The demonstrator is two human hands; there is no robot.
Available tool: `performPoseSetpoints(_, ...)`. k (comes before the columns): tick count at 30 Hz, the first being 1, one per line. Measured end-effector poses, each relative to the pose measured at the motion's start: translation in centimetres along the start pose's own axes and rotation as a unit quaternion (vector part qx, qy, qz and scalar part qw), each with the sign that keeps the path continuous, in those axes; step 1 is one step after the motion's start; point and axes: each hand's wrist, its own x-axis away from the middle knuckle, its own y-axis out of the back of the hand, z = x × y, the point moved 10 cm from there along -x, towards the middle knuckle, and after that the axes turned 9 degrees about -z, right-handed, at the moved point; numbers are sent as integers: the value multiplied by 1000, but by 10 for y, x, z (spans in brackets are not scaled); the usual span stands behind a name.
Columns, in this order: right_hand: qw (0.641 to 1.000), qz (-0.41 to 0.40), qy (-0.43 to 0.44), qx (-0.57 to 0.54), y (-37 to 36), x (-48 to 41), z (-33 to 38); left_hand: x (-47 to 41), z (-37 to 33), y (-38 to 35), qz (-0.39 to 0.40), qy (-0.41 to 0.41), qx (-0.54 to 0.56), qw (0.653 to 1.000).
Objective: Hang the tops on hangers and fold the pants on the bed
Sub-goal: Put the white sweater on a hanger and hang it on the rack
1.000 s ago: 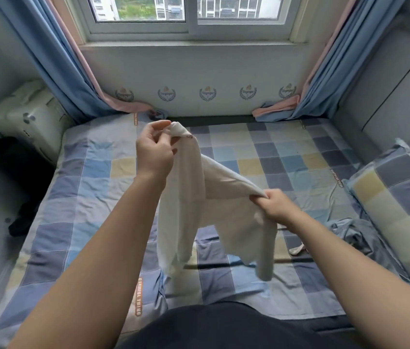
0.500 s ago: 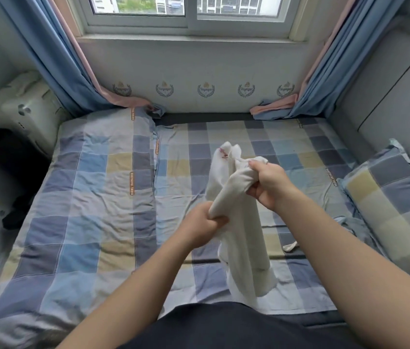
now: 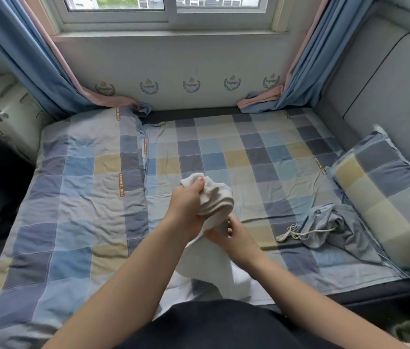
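left hand [image 3: 188, 206] has risen gripping white garment [image 3: 217, 197]; wall crests [image 3: 191, 84] read "voyager".

Left forearm [image 3: 128, 273], right forearm [image 3: 287, 278] bare; plain black garment [image 3: 224, 326] over torso, possibly T-shirt.

White garment [image 3: 214, 197]: soft knit fabric, bunched into a wad at its upper end and gripped there by the left hand [image 3: 188, 207]; the right hand [image 3: 234, 238] pinches it just below. The lower part hangs loose down to the near edge of the bed [image 3: 224, 137]. Grey pants [image 3: 334, 222]: crumpled, unfolded, lying on the bed to the right, with a white drawstring [image 3: 292, 233] trailing out toward the left.
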Motion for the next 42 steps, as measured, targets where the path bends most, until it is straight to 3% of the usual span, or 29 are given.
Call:
performPoseSetpoints(4, 999, -35, 25, 13, -4, -4, 28, 21, 3, -13, 20, 35, 17, 999)
performPoseSetpoints(8, 988, -131, 42, 68, 15, -22, 32, 28, -9, -9, 38, 31, 45, 998)
performPoseSetpoints(15, 984, -131, 3, 119, 14, -39, -8, 26, -42, 16, 39, 10, 96, 995)
performPoseSetpoints(21, 967, -192, 69, 154, 31, -37, -1, 18, -52, 23, 52, 3, 135, 989)
performPoseSetpoints(25, 949, -261, 128, 121, 67, -32, 20, -5, -57, 45, 9, -4, 178, 984)
performPoseSetpoints(28, 954, -211, 154, 150, 74, -40, 40, -25, -60, 56, -6, -29, 198, 980)
performPoseSetpoints(30, 972, -157, 107, 135, 70, -49, 43, -33, -56, 54, 9, -42, 153, 987)
performPoseSetpoints(32, 993, -120, -23, -4, 64, -57, 31, -33, -39, 47, 19, -42, 35, 998)
performPoseSetpoints(35, 966, -100, -155, -184, 54, -54, 27, -23, 3, 35, 55, -45, -187, 980)
performPoseSetpoints(37, 961, -71, -158, -216, 46, -52, 35, -6, 29, 18, 119, -72, -287, 948)
performPoseSetpoints(39, 959, -37, -140, -244, 36, -51, 46, 13, 53, -5, 197, -95, -307, 926)
performPoseSetpoints(40, 957, -25, -134, -255, 32, -52, 50, 16, 62, -14, 208, -111, -314, 920)
performPoseSetpoints(42, 955, -15, -122, -268, 28, -53, 58, 12, 63, -18, 152, -160, -346, 912)
